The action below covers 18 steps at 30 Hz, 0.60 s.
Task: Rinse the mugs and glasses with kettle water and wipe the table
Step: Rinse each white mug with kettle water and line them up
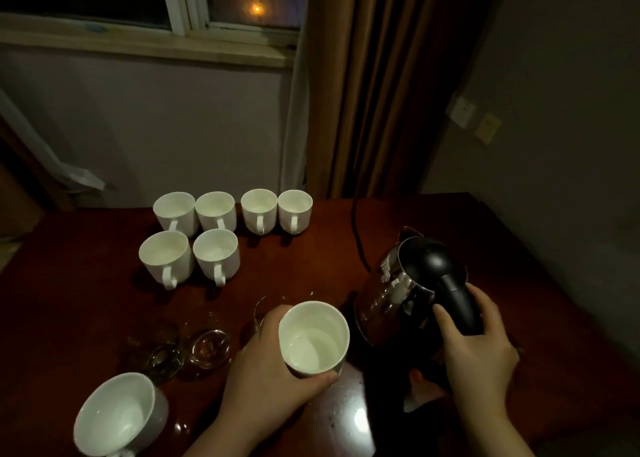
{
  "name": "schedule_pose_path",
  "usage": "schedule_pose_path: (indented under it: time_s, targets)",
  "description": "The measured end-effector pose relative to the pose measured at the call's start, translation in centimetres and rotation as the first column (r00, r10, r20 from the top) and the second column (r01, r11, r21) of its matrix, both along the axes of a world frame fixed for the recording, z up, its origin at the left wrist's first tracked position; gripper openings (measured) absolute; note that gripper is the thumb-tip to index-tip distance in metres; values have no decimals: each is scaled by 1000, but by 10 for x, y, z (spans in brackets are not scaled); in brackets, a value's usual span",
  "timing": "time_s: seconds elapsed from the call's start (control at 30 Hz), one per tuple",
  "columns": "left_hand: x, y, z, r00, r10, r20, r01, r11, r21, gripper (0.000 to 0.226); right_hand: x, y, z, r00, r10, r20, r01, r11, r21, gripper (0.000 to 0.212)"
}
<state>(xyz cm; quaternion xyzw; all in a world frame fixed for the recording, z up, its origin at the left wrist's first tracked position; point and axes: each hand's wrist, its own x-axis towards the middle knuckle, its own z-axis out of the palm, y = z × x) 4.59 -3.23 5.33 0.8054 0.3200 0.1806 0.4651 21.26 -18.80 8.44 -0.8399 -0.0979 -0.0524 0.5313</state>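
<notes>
Dim, warm interior light; corners fall dark. Glare patch on table (358, 418). Wide-angle bending at edges; slight softness

This looks like a room in a home or a hotel at night. A dark wood table (86, 283) fills the bottom. Up at 11 o'clock is a window (180, 3) with a small light glowing outside. Long brown curtains (374, 86) hang at 12 o'clock. Wall switches (462, 110) sit at 2 o'clock. White mugs (214, 214) and a kettle (412, 294) stand on the table.
</notes>
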Motion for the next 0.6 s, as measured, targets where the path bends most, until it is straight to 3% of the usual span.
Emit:
schedule_pose_path:
  time_s: [0.13,0.27,0.33,0.43,0.5,0.6]
  targets:
    - [-1,1,-1,1000,14,-8,-14,1000,8,83,3,0,-2,1000,9,12,-9,999,-46,46]
    - [1,1,5,1000,8,-6,-8,1000,3,78,0,-2,-4,996,-22,92,44,967,-251,50]
    - [4,2,9,1000,9,6,-9,1000,1,77,-11,2,0,980,-14,197,57,976,-212,47]
    - [9,7,17,999,22,41,-22,1000,12,74,-38,19,1,935,169,311,-134,982,-131,47]
    - [14,10,26,996,52,73,-54,998,16,73,-54,34,-2,918,350,187,-333,936,-118,43]
    - [22,16,36,987,120,110,-122,992,16,77,-71,57,0,804,557,-208,-573,820,-16,34]
